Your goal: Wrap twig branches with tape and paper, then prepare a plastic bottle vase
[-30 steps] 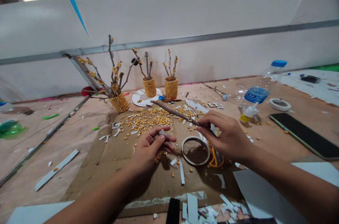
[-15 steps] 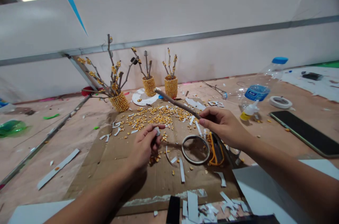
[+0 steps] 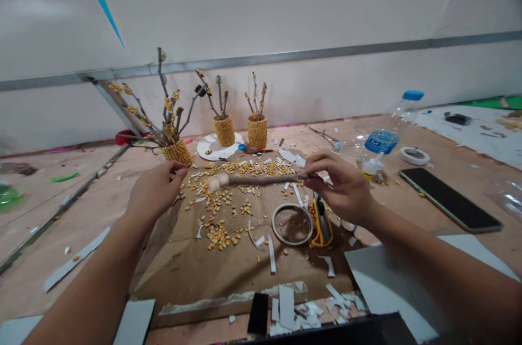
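My right hand (image 3: 340, 184) pinches a bare brown twig (image 3: 261, 179) by its right end and holds it nearly level above the cardboard. A pale, blurred lump (image 3: 218, 180) shows at the twig's left end. My left hand (image 3: 153, 192) is apart from the twig, its fingers curled in close to the thumb, just in front of a pot covered in corn kernels (image 3: 178, 154). Whatever lies between those fingertips is hidden. Loose corn kernels (image 3: 220, 236) are scattered on the cardboard sheet (image 3: 183, 269) below.
Two more kernel-covered pots (image 3: 224, 131) with twigs stand at the back. Under my right hand lie a tape roll (image 3: 274, 225) and an orange box cutter (image 3: 322, 222). To the right are a plastic bottle (image 3: 381, 141), a glue bottle (image 3: 372, 166) and a phone (image 3: 448, 198). Paper scraps (image 3: 286, 307) lie in front.
My left hand has moved left and up, toward the left pot, and the small white piece it held no longer shows there. The twig has swung from slanted to nearly level.
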A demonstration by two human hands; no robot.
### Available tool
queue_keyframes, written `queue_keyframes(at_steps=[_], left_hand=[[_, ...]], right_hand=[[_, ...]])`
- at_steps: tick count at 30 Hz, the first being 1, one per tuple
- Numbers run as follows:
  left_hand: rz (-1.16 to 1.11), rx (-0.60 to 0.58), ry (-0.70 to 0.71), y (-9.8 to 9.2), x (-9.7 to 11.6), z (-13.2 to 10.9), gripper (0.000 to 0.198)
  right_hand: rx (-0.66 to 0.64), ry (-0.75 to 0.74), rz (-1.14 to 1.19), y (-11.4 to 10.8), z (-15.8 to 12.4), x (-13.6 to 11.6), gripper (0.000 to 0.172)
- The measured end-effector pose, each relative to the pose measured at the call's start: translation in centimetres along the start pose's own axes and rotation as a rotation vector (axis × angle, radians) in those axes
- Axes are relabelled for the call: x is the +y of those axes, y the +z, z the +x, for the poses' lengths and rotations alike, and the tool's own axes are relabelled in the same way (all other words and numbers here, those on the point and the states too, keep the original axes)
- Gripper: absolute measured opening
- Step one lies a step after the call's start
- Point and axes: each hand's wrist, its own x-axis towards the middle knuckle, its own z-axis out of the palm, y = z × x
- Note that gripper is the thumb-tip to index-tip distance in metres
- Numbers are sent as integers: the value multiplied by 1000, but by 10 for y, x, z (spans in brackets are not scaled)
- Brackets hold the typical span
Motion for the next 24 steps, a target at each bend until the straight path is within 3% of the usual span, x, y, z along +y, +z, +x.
queue_keyframes(at_steps=[5, 8, 11, 14, 17, 18, 19, 21, 23, 24], left_hand=[[233, -69, -52, 4, -24, 9, 27], [273, -119, -62, 2, -38, 16, 23], [270, -134, -78, -4, -44, 20, 31], [273, -61, -101, -9, -35, 18, 47], [172, 69, -45, -5, -5, 1, 48], [-28, 81, 22, -1, 9, -9, 45], [-254, 24, 104, 3, 25, -21, 44], [-607, -349, 229, 13, 55, -49, 44], [-709, -753, 298, 23, 81, -77, 35], [-711, -890, 321, 27, 90, -88, 34]], right_hand=[[-101, -236, -83, 0, -1, -13, 23], [-133, -263, -85, 4, -5, -12, 23], [-117, -238, -61, 9, -11, -4, 36], [-107, -217, -24, 12, -14, 1, 52], [-139, -238, -35, 15, -14, 3, 42], [-162, -250, -51, 16, -14, 2, 36], [-187, -264, -69, 17, -14, 2, 31], [-216, -288, -107, 20, -14, 2, 27], [-215, -302, -131, 23, -15, 2, 26], [-206, -308, -139, 24, -15, 2, 26]])
